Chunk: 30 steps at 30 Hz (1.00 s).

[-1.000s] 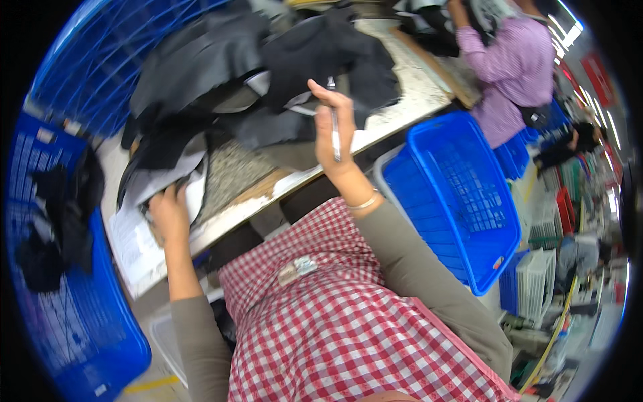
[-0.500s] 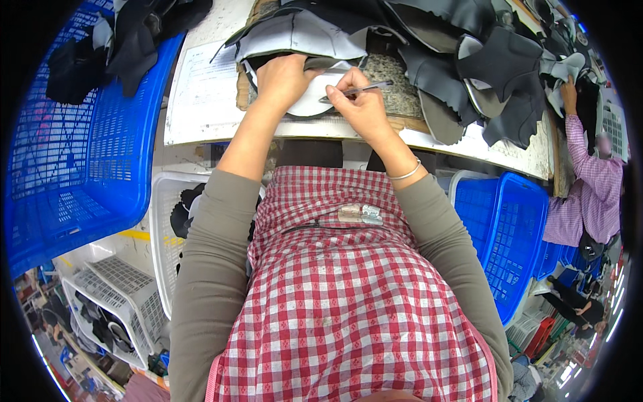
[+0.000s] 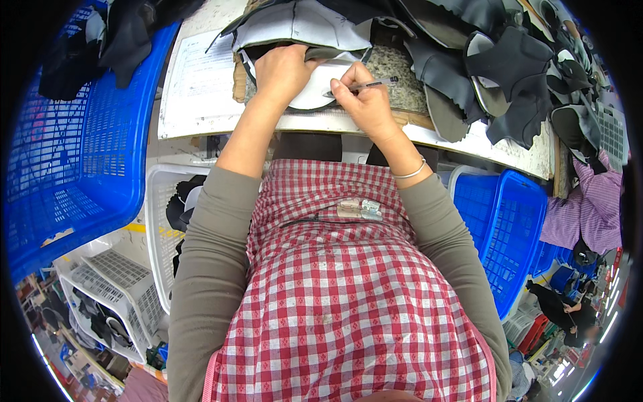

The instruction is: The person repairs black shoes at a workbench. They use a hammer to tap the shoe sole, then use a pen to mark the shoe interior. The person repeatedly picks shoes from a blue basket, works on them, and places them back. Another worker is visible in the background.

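A black shoe upper [image 3: 288,25] with a white lining lies on a speckled board [image 3: 400,63] at the table's near edge. My left hand [image 3: 281,72] grips it, fingers tucked into the fold under a grey flap and partly hidden there. Beside it, my right hand [image 3: 367,104] pinches a slim pen [image 3: 380,83]. The pen's tip points left onto the rounded white piece [image 3: 313,87] at the near end of the upper, at or very close to its surface. The rounded piece has a dark edge.
More black uppers [image 3: 506,70] are heaped on the table to the right. A sheet of paper [image 3: 194,77] lies left of the board. Blue crates [image 3: 110,218] [image 3: 516,231] flank me, with white baskets [image 3: 157,221] lower left. A person in a checked purple top [image 3: 593,208] is at far right.
My view has shifted slightly. Both hands keep their holds, and the pen stays over the white piece. The person at right no longer has an arm reaching up to the pile.
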Available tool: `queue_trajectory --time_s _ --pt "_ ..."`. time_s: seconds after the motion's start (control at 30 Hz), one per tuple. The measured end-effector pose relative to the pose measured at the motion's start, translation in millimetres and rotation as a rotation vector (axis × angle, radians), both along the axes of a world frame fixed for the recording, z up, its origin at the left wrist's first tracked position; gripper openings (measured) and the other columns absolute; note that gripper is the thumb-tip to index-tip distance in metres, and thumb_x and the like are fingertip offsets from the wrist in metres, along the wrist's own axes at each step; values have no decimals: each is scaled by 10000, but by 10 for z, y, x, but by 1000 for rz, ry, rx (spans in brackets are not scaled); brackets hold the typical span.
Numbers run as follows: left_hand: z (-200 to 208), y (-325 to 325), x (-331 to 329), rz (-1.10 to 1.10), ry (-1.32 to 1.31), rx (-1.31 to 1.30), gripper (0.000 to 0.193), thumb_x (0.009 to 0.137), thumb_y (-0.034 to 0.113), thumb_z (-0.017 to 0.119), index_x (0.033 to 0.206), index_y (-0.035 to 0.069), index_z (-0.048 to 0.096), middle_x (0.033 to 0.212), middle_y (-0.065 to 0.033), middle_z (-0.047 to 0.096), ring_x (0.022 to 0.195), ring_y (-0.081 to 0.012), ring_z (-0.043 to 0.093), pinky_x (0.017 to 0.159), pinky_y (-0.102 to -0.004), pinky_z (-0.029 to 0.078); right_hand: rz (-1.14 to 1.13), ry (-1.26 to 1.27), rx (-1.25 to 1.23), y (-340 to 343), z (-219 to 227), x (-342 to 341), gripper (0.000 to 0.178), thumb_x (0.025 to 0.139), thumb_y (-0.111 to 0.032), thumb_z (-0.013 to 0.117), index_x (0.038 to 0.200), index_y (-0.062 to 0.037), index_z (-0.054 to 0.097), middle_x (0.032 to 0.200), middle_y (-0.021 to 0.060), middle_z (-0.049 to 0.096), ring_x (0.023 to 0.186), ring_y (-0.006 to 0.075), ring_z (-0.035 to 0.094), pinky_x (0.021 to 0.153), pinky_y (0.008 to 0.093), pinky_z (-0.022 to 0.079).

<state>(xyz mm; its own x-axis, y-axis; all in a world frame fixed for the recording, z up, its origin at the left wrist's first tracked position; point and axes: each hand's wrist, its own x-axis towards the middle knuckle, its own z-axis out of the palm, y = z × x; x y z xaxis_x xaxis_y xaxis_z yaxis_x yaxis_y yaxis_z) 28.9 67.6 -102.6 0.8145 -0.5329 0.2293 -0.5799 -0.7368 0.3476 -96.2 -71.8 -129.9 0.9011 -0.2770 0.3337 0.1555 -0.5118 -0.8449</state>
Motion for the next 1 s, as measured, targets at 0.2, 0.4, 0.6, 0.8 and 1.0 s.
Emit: queue_trajectory --time_s 0.2,0.4,0.6,0.8,1.0 --pt "-158 64 21 5 7 -135 327 884 359 730 1065 88 763 969 -160 750 966 -352 706 840 -463 539 80 -8 218 -78 -10 -32 240 957 -217 718 849 -65 567 718 -9 600 661 82 530 614 267 450" --pt "578 641 76 440 322 -1437 321 936 76 658 1232 -47 649 1066 -99 705 995 -205 656 900 -348 521 108 -73 560 -478 307 -675 195 1000 -166 674 919 -83 517 787 -49 546 700 23 444 624 210 379" --pt "2320 436 276 -66 -307 -1645 301 945 103 676 1202 -51 641 1188 -165 690 1006 -308 701 890 -414 611 36 -324 566 -859 524 -1008 194 1011 -140 665 932 -68 502 721 -37 527 609 15 402 554 200 324" --pt "3128 -1368 517 -586 -433 -1159 396 922 294 686 1160 -23 694 1146 -178 718 1021 -307 706 887 -421 581 -171 -516 407 -1142 808 -1221 127 1025 -78 600 963 -65 490 738 -18 505 599 36 437 545 195 350" --pt "2573 -3047 178 -818 12 186 610 893 549 697 1169 5 727 1157 -205 733 1096 -332 697 957 -446 538 -552 -490 -103 -1873 1279 -1183 270 1093 -202 518 1245 13 581 1127 132 674 998 174 625 916 306 475"
